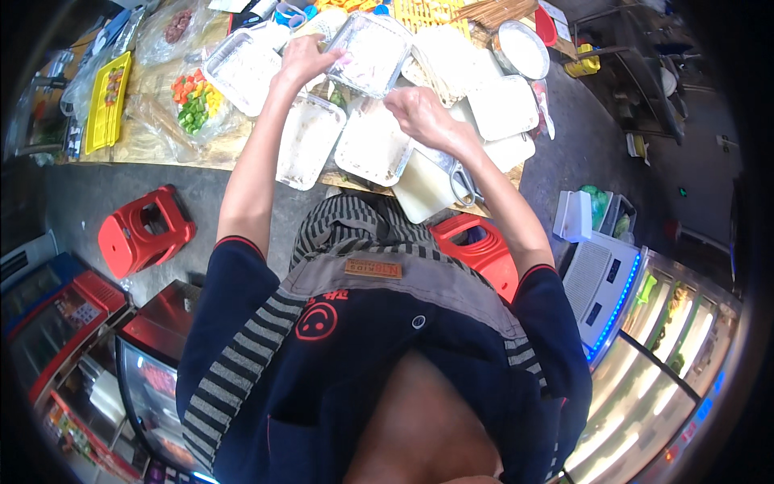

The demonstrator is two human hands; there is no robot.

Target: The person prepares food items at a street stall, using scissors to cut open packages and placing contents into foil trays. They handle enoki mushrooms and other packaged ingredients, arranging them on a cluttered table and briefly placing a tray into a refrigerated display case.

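My left hand (302,60) grips the left rim of a clear plastic tray (370,51), its thumb over the edge. At the tray's near right corner is my right hand (423,115), fingers curled; whether they pinch anything is hidden. Below the hands, two white rectangular containers (311,142) with dark specks lie side by side at the table's front edge. Another clear tray (245,69) rests left of my left hand. Grey-handled scissors (462,184) lie by a pale cutting board (423,190), under my right forearm.
Diced peppers (196,100) sit in a plastic bag on the wooden table (211,148). Farther left is a yellow tray (109,103) with skewers. A metal bowl (523,49) and bamboo skewers (493,11) are at back right. Red stools (145,230) stand below.
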